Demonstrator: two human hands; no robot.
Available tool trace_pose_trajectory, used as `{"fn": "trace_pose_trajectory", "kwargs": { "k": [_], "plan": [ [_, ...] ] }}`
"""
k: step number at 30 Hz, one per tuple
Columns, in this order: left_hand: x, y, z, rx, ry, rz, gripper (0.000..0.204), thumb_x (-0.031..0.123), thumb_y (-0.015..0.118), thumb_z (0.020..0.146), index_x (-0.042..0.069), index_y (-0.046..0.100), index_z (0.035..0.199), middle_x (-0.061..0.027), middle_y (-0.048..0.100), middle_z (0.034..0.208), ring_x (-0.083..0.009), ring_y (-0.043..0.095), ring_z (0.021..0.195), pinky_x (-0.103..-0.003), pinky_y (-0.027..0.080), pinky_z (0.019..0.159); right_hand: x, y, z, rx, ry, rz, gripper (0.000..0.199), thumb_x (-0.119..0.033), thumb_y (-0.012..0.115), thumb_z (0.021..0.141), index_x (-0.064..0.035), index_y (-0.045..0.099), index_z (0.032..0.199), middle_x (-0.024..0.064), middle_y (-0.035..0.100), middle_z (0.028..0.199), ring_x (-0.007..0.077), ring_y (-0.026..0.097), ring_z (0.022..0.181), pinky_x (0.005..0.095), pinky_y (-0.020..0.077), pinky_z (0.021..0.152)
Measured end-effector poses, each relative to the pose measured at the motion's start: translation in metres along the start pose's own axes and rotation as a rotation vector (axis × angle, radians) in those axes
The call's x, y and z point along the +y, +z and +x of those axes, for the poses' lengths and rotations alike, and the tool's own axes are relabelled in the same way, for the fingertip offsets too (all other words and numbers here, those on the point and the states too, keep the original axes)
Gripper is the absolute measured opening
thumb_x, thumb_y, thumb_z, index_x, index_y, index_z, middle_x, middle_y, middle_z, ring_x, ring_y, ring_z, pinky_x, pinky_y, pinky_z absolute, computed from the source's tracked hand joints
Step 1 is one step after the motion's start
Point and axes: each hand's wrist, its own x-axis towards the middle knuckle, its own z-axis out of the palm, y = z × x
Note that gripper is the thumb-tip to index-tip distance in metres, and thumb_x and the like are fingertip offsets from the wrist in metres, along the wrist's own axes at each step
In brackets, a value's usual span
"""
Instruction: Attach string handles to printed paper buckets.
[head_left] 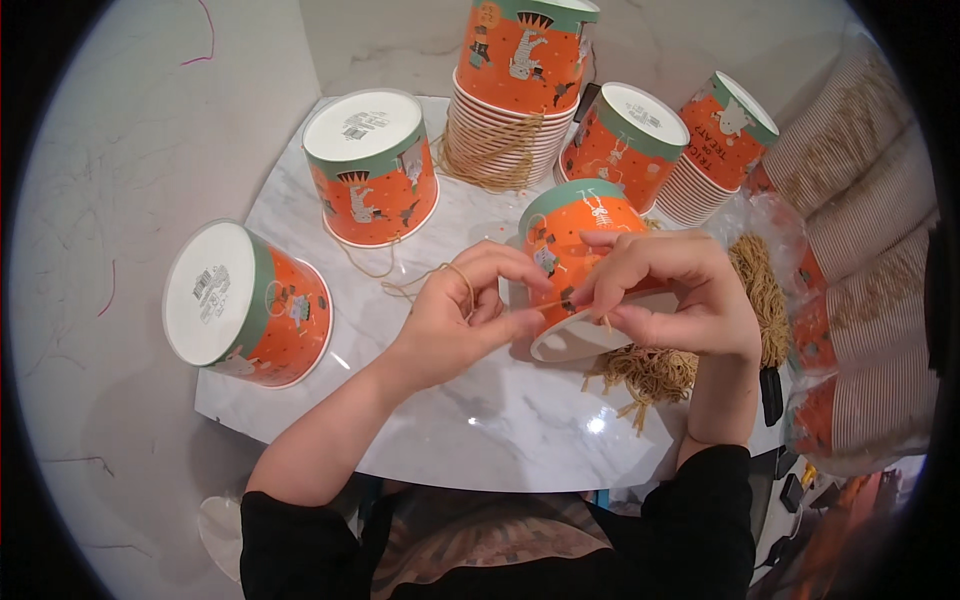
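An orange paper bucket [556, 232] with a green band and Halloween drawings lies tilted between my hands, its white rim toward me. My left hand [462, 312] is at the bucket's left, its lower fingers curled round a thin tan cord [392, 288]. Its index finger and thumb point toward the bucket's side. My right hand [680, 292] is over the bucket's right side, with thumb and index finger pinching a short end of cord. A stretch of cord runs between the two hands in front of the bucket. Part of the bucket is hidden behind my right hand.
Upside-down buckets stand at left [290, 318] and back left [368, 205]. Bucket stacks [505, 135] are at the back, cord draped over one. Tan cord bundles [655, 372] lie beneath and beyond my right hand. Bagged nested buckets [875, 255] line the right; a wall [120, 250] borders the left.
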Motion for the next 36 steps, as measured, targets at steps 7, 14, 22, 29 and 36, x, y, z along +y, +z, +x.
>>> {"fn": "trace_pose_trajectory", "kwargs": {
  "k": [7, 14, 22, 29, 36],
  "plan": [
    [0.016, -0.002, -0.001, 0.022, -0.014, 0.311, 0.023, 0.011, 0.085, 0.079, 0.011, 0.080, 0.101, 0.0024, 0.069, 0.090, -0.0031, 0.042, 0.062, -0.021, 0.034, 0.056, -0.008, 0.007, 0.001, 0.144, -0.141, -0.115, 0.006, 0.004, 0.069, 0.086, 0.0031, 0.071, 0.092, 0.0063, 0.070, 0.085, 0.0143, 0.067, 0.084, 0.0269, 0.0528, 0.071],
    [0.017, -0.009, -0.001, -0.042, 0.036, 0.243, 0.012, 0.011, 0.083, 0.081, 0.011, 0.077, 0.091, 0.0020, 0.071, 0.089, -0.0117, 0.058, 0.093, -0.029, 0.044, 0.084, -0.015, 0.023, -0.002, 0.246, -0.002, 0.023, 0.013, 0.006, 0.068, 0.087, 0.0034, 0.072, 0.099, 0.0086, 0.070, 0.093, 0.0155, 0.067, 0.087, 0.0272, 0.0549, 0.072],
    [0.016, -0.004, -0.002, 0.042, 0.290, 0.339, 0.013, 0.007, 0.080, 0.082, 0.010, 0.073, 0.093, -0.0030, 0.069, 0.106, -0.0177, 0.061, 0.106, -0.034, 0.046, 0.095, -0.016, 0.037, -0.004, 0.399, 0.038, -0.136, 0.016, 0.002, 0.073, 0.086, 0.0015, 0.073, 0.103, 0.0089, 0.070, 0.092, 0.0150, 0.069, 0.082, 0.0281, 0.0554, 0.067],
    [0.012, 0.001, -0.004, 0.183, 0.506, 0.383, 0.018, 0.000, 0.080, 0.079, 0.008, 0.072, 0.093, -0.0105, 0.064, 0.119, -0.0184, 0.065, 0.097, -0.032, 0.054, 0.083, -0.015, 0.040, -0.007, 0.347, -0.077, -0.477, 0.022, 0.001, 0.074, 0.085, -0.0044, 0.073, 0.106, 0.0103, 0.068, 0.086, 0.0222, 0.069, 0.075, 0.0312, 0.0538, 0.063],
    [0.014, 0.001, -0.004, 0.131, 0.572, 0.305, 0.020, -0.004, 0.079, 0.078, 0.005, 0.072, 0.093, -0.0141, 0.068, 0.121, -0.0178, 0.069, 0.087, -0.029, 0.057, 0.076, -0.020, 0.047, -0.006, 0.285, -0.224, -0.734, 0.041, 0.002, 0.073, 0.077, -0.0032, 0.069, 0.117, 0.0082, 0.067, 0.084, 0.0253, 0.069, 0.076, 0.0351, 0.0554, 0.063]
  ]
}}
